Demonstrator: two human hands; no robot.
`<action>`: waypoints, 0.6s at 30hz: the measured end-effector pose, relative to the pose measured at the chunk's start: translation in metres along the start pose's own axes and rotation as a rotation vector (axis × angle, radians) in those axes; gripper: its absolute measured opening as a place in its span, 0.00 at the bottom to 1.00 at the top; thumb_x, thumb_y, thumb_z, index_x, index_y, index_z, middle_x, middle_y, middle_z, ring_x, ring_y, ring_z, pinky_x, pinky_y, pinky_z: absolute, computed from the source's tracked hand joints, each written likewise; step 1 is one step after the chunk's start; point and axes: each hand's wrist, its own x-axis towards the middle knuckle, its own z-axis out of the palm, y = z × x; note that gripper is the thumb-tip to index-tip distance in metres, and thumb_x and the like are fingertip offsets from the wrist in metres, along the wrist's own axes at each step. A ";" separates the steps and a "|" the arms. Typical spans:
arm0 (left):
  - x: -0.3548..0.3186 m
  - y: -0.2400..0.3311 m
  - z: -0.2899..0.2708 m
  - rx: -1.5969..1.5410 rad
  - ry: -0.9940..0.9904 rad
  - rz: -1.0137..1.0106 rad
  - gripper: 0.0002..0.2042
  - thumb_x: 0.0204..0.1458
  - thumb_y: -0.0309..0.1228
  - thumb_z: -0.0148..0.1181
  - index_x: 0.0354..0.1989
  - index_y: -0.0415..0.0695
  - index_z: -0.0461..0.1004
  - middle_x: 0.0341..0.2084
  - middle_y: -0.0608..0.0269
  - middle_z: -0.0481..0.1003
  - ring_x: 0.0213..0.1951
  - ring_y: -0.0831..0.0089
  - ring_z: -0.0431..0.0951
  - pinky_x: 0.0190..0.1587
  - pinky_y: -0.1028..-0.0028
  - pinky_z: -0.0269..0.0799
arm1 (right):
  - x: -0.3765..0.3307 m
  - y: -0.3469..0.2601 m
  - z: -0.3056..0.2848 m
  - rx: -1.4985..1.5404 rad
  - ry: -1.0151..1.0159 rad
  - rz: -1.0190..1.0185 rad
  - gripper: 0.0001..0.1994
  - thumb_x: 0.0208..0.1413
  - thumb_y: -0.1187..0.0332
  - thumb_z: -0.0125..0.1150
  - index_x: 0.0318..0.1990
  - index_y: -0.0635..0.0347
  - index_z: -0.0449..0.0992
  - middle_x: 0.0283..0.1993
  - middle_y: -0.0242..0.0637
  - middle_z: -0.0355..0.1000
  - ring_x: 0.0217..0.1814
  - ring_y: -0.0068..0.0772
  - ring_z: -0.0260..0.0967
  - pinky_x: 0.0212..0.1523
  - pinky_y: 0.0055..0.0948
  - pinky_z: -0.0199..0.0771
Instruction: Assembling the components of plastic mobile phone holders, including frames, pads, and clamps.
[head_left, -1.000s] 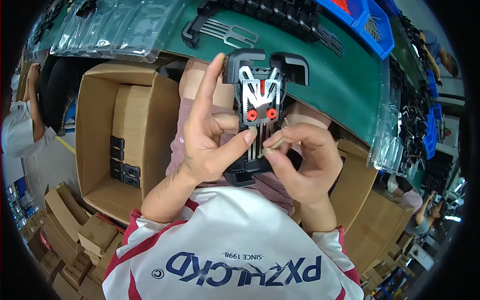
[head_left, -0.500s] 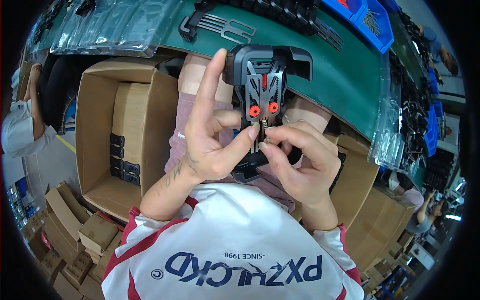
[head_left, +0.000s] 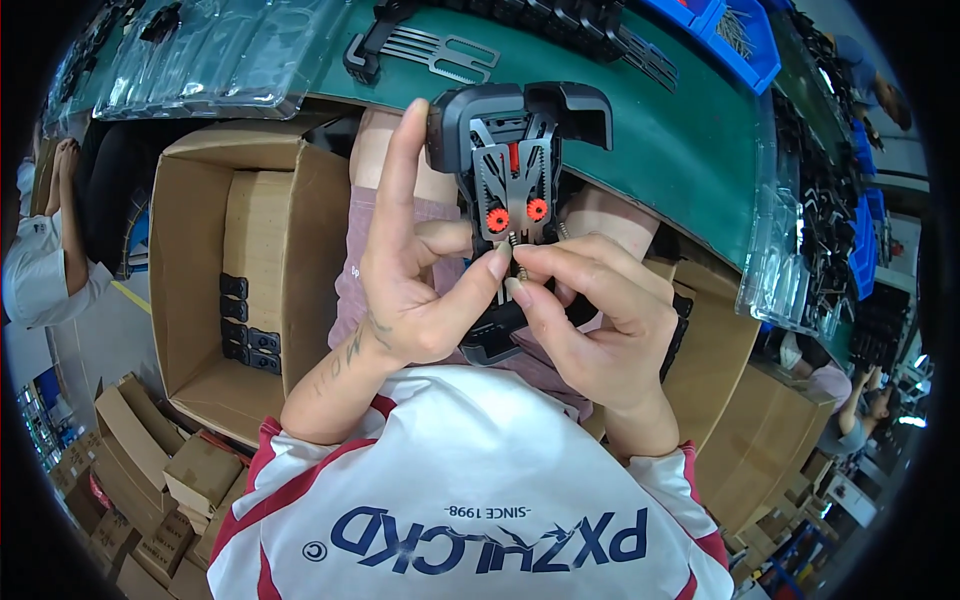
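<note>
The person holds a black plastic clamp part (head_left: pixel 515 150) up in front of the chest, between both hands. The left hand (head_left: pixel 415 275) supports it from the left side: the index finger stands straight up along the part's edge and the thumb presses toward the lower middle. The right hand (head_left: pixel 590 320) is just below the part, its thumb and index finger pinched together on a small metal spring (head_left: pixel 517 243). Both hands are closed on their things and their fingertips almost touch each other.

Inside the part I see 2 red gear wheels (head_left: pixel 517 214) and a red piece above them, between toothed grey arms. The spring sits directly under the 2 wheels.

I judge the step in hand is fitting the spring into the mechanism. The next move seems to need a fine push upward, keeping the part steady.

To the left of the left hand stands an open cardboard box (head_left: pixel 200 290); above both hands lies a green table (head_left: pixel 690 150).
</note>
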 end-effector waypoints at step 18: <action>0.009 0.009 -0.009 -0.342 -0.060 -0.270 0.46 0.43 0.13 0.50 0.68 0.39 0.28 0.18 0.56 0.76 0.12 0.85 0.62 0.16 0.89 0.46 | 0.001 0.009 -0.021 0.240 0.045 -0.052 0.09 0.47 0.79 0.61 0.38 0.69 0.77 0.38 0.44 0.73 0.31 0.27 0.68 0.35 0.22 0.70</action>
